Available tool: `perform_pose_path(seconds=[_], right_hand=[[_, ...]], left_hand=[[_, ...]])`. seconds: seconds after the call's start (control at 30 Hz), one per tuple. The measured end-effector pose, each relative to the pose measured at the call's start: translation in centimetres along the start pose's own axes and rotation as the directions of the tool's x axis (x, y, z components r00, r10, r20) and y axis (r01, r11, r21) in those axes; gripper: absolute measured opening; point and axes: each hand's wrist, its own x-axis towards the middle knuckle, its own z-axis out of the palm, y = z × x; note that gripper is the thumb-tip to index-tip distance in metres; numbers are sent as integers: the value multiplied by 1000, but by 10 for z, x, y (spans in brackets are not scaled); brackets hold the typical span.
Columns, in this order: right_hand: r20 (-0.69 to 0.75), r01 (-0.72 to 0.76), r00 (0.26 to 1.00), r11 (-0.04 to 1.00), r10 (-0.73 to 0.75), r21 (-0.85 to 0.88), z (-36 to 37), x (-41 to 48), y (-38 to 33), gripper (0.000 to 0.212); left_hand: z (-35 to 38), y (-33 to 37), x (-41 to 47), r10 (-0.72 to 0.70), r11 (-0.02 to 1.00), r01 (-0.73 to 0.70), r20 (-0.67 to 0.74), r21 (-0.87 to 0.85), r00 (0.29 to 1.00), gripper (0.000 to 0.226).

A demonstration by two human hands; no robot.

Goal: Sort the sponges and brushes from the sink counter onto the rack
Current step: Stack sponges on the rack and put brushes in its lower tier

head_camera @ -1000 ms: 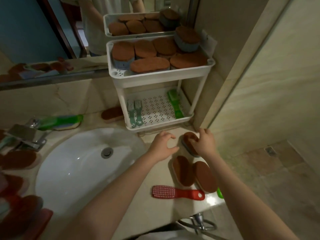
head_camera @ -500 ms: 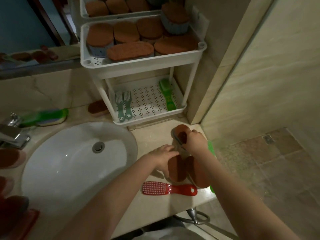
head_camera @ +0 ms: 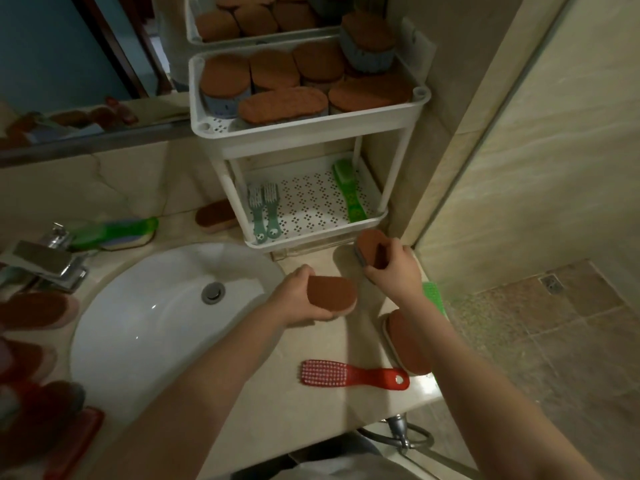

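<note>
- Two tiers make up the white rack (head_camera: 311, 128), which stands on the surface (head_camera: 304, 417) behind the basin (head_camera: 145, 323). Its upper tier is nearly full of brown-topped sponges. The step in hand is judged to be carrying two more up, so they should go to the bare front-left corner or form a second layer.
- The lower tier (head_camera: 311, 202) holds only brushes: two teal brushes (head_camera: 263, 213) at the left and a green brush (head_camera: 349, 194) at the right. Sponges should be kept out of it.
- The left hand (head_camera: 294, 303) has its grip curled round one sponge (head_camera: 332, 292), held roughly level above the surface beside the basin. It should be raised above the upper rim before it is moved inward.
- The right hand (head_camera: 394, 271) has its grip pinching a second sponge (head_camera: 369, 249), tilted on edge just in front of the lower tier. It should be turned rough face up before release.
- Each sponge is an oval pad with a rust-brown rough face on a paler body. It is probably soft, so light pressure should suffice.
- A third sponge (head_camera: 408, 341) and a red brush (head_camera: 353, 374) lie on the surface.
</note>
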Motion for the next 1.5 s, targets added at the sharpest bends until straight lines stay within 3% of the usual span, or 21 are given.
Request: perform_pose_path(seconds=[0.17, 0.37, 0.6, 0.7, 0.87, 1.07, 1.2, 1.27, 1.4, 1.5], right_hand=[[-156, 120, 984, 959, -82, 256, -5, -17, -32, 56], [-338, 300, 930, 824, -142, 481, -26, -43, -78, 59], [-549, 500, 819, 679, -169, 537, -66, -61, -145, 43], [-569, 524, 806, 642, -162, 560, -83, -61, -174, 37], [-558, 500, 816, 666, -148, 554, -108, -45, -205, 42], [-556, 444, 816, 786, -157, 430, -133, -4, -230, 44], [-577, 401, 788, 889, -213, 221, -145, 36, -243, 50], [-544, 349, 810, 926, -220, 145, -147, 52, -250, 54], [-511, 291, 823, 957, -247, 6, -142, 76, -262, 57], [-477, 230, 836, 963, -270, -143, -137, 86, -264, 63]], left_hand=[[-25, 4, -21, -61, 966, 6, -207, -259, 977, 76], [-64, 21, -51, 75, 911, -219, -383, -348, 921, 64], [-125, 57, -85, 195, 775, -472, -551, -420, 811, 51], [-147, 69, -91, 222, 707, -531, -567, -467, 794, 49], [-185, 91, -85, 185, 670, -560, -621, -487, 762, 55], [-228, 127, -58, 48, 666, -488, -620, -564, 783, 47], [-253, 142, -41, -60, 635, -409, -570, -655, 819, 27], [-262, 145, -33, -117, 589, -383, -544, -712, 831, 21], [-272, 143, -17, -194, 485, -340, -478, -806, 857, 22], [-273, 137, -8, -241, 463, -318, -463, -827, 853, 34]])
